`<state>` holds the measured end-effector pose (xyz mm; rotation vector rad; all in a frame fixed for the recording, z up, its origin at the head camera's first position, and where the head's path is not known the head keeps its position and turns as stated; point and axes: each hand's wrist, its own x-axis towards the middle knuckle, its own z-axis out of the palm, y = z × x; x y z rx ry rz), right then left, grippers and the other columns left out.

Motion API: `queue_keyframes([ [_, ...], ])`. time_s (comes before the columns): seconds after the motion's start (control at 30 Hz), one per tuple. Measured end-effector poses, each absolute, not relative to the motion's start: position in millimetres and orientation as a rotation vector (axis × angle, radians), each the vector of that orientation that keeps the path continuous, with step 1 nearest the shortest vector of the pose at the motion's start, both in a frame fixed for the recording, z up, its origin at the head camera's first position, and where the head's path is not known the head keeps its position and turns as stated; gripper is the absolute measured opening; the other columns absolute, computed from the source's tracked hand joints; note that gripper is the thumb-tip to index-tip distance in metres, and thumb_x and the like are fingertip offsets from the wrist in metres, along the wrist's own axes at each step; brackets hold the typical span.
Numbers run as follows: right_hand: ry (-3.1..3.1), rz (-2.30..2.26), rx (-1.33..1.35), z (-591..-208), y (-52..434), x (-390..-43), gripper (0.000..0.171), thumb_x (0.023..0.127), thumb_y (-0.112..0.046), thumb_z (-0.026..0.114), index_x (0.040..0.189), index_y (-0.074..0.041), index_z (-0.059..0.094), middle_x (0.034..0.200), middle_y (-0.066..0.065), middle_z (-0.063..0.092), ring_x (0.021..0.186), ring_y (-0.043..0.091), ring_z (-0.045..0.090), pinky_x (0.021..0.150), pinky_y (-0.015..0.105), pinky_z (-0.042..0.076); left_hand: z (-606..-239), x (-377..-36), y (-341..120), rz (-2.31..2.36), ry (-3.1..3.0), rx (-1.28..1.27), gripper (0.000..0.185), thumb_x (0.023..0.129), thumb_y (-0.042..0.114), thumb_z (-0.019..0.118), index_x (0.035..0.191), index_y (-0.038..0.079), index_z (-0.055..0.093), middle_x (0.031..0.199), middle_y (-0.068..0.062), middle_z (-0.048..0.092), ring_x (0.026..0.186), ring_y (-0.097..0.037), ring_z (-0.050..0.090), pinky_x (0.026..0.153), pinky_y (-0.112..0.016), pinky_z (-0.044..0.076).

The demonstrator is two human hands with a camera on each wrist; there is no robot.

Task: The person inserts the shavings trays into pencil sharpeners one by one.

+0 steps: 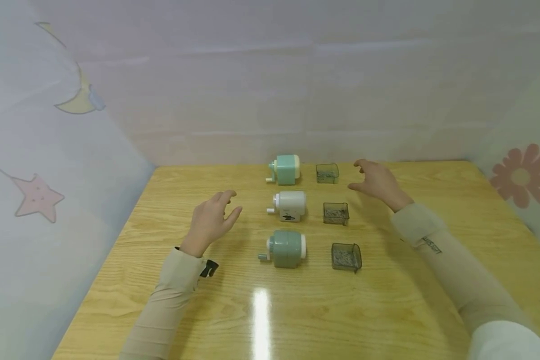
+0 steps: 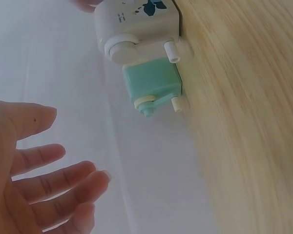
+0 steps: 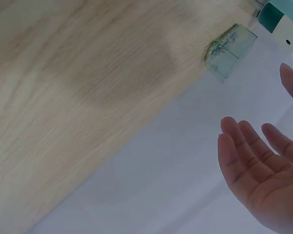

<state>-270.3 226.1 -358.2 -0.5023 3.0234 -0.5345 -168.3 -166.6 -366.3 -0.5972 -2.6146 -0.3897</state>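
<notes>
Three pencil sharpeners sit in a row on the wooden worktop (image 1: 171, 300), each with a little clear box on its right. Nearest is the grey-green sharpener (image 1: 286, 248), its box (image 1: 346, 257) full of grey shavings. Next comes the white sharpener (image 1: 290, 205), lying sideways with its crank end to the left — it is at about 3 o'clock from the left hand (image 1: 212, 221), whose grip is spread and holds nothing. Its box (image 1: 335, 213) has shavings too. Farthest is the mint sharpener (image 1: 286, 169). The right hand (image 1: 374, 182), grip also spread and empty, hovers nearest the far box (image 1: 327, 173), which lies at about 9 o'clock from it.
</notes>
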Motion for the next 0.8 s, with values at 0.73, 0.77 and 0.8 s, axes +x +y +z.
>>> queue_keyframes([
  [0.73, 2.849, -0.432, -0.581, -382.1, 208.7, -323.8, 0.071, 0.079, -0.016, 0.068, 0.133, 0.013, 0.032, 0.134, 0.035, 0.031, 0.122, 0.049, 0.028, 0.1, 0.058, 0.024, -368.2, -165.4, -172.3, -0.414, -2.65, -0.582, 0.049, 0.086, 0.024, 0.063, 0.129, 0.005, 0.047, 0.096, -0.015, 0.064, 0.046, -0.014, 0.048, 0.035, -0.02, 0.031],
  [0.77, 2.839, -0.434, -0.58, -383.0, 208.0, -325.2, 0.071, 0.079, -0.015, 0.068, 0.133, 0.013, 0.031, 0.134, 0.035, 0.03, 0.123, 0.05, 0.027, 0.101, 0.058, 0.024, -368.7, -165.0, -172.3, -0.412, -2.655, -0.581, 0.049, 0.086, 0.024, 0.063, 0.129, 0.005, 0.047, 0.096, -0.015, 0.064, 0.048, -0.014, 0.049, 0.036, -0.02, 0.031],
  [0.8, 2.833, -0.431, -0.582, -384.4, 207.7, -326.6, 0.071, 0.079, -0.014, 0.068, 0.133, 0.013, 0.031, 0.135, 0.035, 0.03, 0.123, 0.049, 0.027, 0.101, 0.058, 0.023, -369.2, -164.7, -172.5, -0.409, -2.659, -0.577, 0.05, 0.086, 0.024, 0.063, 0.129, 0.005, 0.047, 0.097, -0.015, 0.064, 0.049, -0.014, 0.05, 0.036, -0.02, 0.032],
])
